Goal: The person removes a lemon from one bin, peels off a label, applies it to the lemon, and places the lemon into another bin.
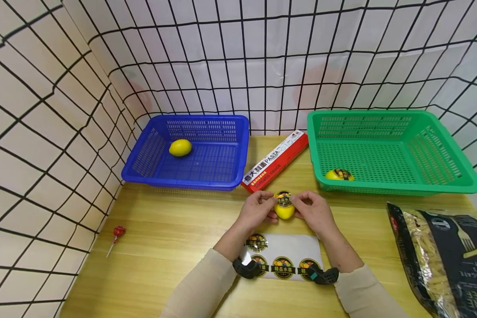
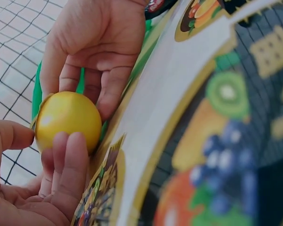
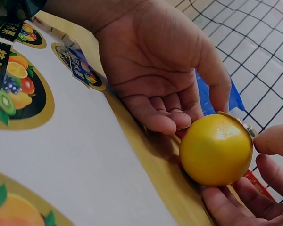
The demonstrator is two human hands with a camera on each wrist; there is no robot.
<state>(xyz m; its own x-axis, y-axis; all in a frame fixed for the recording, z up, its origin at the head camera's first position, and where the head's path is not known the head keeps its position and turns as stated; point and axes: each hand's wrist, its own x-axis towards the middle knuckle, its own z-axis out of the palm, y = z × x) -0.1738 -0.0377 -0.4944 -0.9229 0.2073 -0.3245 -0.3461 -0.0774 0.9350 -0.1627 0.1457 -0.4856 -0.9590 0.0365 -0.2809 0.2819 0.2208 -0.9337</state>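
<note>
A yellow lemon [image 1: 285, 213] is held between both hands above the table, a round black and gold fruit sticker [image 1: 284, 199] on its upper side. My left hand [image 1: 258, 210] grips the lemon from the left, its thumb at the sticker's edge. From the other side my right hand [image 1: 312, 211] holds it, the thumb on the sticker's right edge. In the left wrist view, left fingers [image 2: 71, 165] support the lemon's near side. The right wrist view shows the sticker's rim standing slightly off the peel. Just below the hands lies a white sticker sheet [image 1: 288, 245] with several similar stickers.
At the back left, a blue basket [image 1: 218, 182] contains a plain lemon [image 1: 180, 148]. A green basket [image 1: 389, 187] at the back right contains a stickered lemon [image 1: 339, 175]. Between them lies a red pasta box [image 1: 276, 161]. A lollipop [image 1: 118, 232] lies left, a pasta bag [image 1: 441, 256] right.
</note>
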